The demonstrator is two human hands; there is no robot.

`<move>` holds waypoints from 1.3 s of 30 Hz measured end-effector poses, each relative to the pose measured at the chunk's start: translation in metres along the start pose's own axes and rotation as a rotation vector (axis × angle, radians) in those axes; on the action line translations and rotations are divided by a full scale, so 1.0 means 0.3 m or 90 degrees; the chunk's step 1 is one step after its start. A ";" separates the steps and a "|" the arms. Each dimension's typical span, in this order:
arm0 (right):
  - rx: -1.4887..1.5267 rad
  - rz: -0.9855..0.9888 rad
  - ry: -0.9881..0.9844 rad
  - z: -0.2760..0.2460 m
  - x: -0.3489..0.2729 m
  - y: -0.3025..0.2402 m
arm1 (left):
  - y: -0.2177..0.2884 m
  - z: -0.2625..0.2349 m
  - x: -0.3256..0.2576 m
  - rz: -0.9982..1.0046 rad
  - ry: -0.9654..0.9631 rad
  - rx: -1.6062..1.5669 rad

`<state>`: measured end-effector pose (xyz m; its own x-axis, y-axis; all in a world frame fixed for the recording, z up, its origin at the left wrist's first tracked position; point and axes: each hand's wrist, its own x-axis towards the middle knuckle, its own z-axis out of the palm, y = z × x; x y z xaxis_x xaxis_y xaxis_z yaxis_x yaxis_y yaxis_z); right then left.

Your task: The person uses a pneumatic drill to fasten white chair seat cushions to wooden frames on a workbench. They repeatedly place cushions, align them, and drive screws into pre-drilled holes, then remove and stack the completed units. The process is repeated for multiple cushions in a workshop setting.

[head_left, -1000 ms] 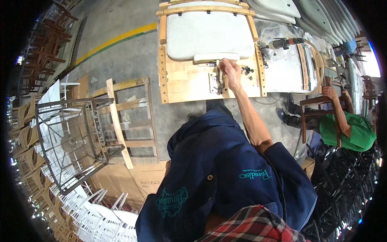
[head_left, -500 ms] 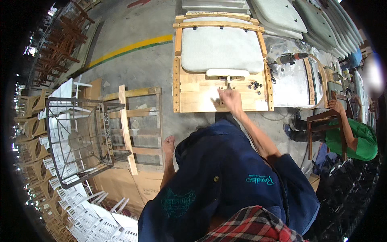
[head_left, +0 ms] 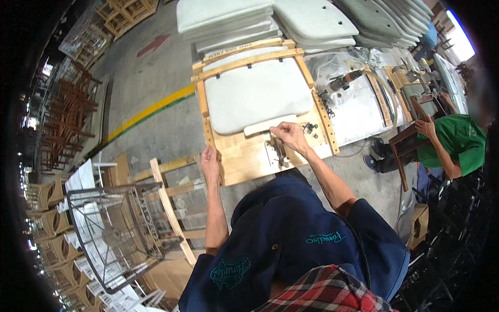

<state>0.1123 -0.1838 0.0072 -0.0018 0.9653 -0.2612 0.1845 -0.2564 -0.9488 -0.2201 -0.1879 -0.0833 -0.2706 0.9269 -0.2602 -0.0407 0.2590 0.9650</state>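
A wooden jig board [head_left: 236, 166] with raised side rails lies on the work table. Within its frame sits a light grey padded chair seat [head_left: 257, 96], small black fittings along its far edge. A pale bar [head_left: 255, 128] presses against the seat's near edge, beside a metal toggle clamp [head_left: 280, 151]. My right hand [head_left: 292, 137] is closed at the bar's right part, fingertips pinching its near edge and covering part of it. My left hand [head_left: 210, 165] grips the board's left edge with bent fingers. Black fittings [head_left: 311, 129] lie loose right of my right hand.
A power drill [head_left: 344, 80] with a hose rests on plastic-covered seats to the right. Stacked padded seats [head_left: 226, 21] stand beyond the jig. At right, a co-worker in a green shirt [head_left: 460, 145] holds a brown chair frame [head_left: 400, 156]. A metal-framed rack [head_left: 112, 234] stands left.
My left hand has come up from beside my body to the board's left edge. My right hand has moved from the clamp to the pale bar. The view has shifted and tilted.
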 end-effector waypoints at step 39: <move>-0.274 0.200 0.264 -0.455 0.567 0.143 | 0.271 0.259 0.461 -0.268 0.014 0.183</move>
<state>0.2541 -0.0237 -0.0537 0.4782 0.8089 -0.3421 0.4895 -0.5688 -0.6610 -0.1860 -0.0175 -0.0432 -0.3076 0.7212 -0.6206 0.1150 0.6757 0.7282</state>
